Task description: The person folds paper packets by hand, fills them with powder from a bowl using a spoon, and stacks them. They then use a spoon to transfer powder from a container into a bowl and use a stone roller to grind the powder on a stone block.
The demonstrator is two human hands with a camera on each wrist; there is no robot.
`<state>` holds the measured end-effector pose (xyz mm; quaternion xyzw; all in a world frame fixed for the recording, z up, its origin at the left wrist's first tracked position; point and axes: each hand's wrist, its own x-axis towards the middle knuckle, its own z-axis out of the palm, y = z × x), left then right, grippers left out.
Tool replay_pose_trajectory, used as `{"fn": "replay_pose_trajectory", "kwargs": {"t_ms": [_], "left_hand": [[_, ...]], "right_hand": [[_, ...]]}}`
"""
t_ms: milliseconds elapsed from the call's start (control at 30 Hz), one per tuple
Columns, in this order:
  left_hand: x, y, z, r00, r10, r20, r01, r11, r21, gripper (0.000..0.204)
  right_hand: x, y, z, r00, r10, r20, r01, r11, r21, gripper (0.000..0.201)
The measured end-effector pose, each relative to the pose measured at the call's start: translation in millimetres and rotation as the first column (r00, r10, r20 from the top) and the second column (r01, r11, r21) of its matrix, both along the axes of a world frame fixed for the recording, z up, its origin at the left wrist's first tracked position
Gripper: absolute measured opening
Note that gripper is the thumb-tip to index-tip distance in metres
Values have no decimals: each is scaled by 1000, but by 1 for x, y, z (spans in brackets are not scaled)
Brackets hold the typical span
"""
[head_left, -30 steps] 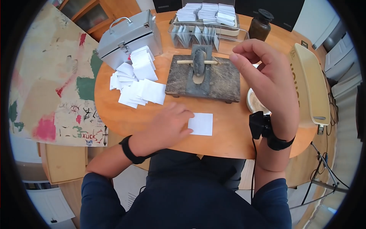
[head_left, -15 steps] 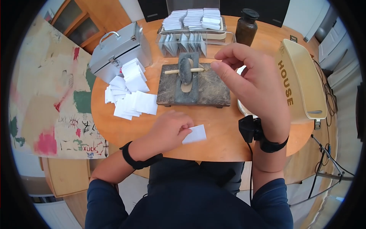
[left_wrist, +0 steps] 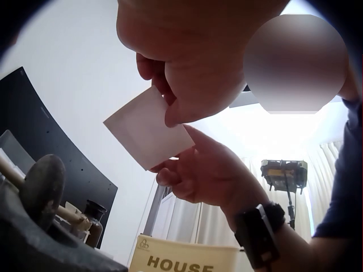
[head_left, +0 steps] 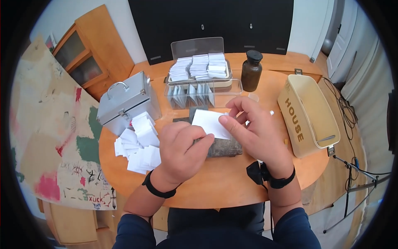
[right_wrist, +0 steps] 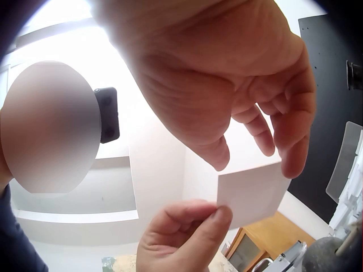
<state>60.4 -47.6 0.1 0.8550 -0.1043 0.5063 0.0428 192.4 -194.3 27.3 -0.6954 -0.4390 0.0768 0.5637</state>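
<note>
Wooden table (head_left: 199,191): silver case (head_left: 128,99) at 10 o'clock, tan HOUSE box (head_left: 291,119) at 2. L hand (head_left: 178,151) pinches white paper (head_left: 208,123) by a corner, above dark board (head_left: 228,148). R hand (head_left: 265,139) part-open at paper's edge; firm grip, can't tell. R wrist cam shows R thumb–finger gap, partly hidden in head cam.

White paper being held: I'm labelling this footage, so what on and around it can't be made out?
White paper's pinched corner: head view, behind the left hand.
Dark board's middle: head view, behind the white paper.
Silver case's inside: head view, hidden by its lid.
Cream box's lower part: left wrist view, cut off by bottom edge.
</note>
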Motion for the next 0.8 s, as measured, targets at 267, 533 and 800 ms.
{"fn": "replay_pose_trajectory", "kwargs": {"t_ms": [267,533,800], "left_hand": [[35,3,-3,997,-39,-70,36,998,-50,19],[37,14,-17,991,-75,-112,64,993,-100,22],[29,24,-19,953,-131,-272,34,942,-335,72]], "right_hand": [[20,7,-18,999,-23,-42,22,999,-33,39],[18,23,-26,965,-21,-261,47,995,93,45],[7,29,-34,969,153,-196,-139,987,83,50]]}}
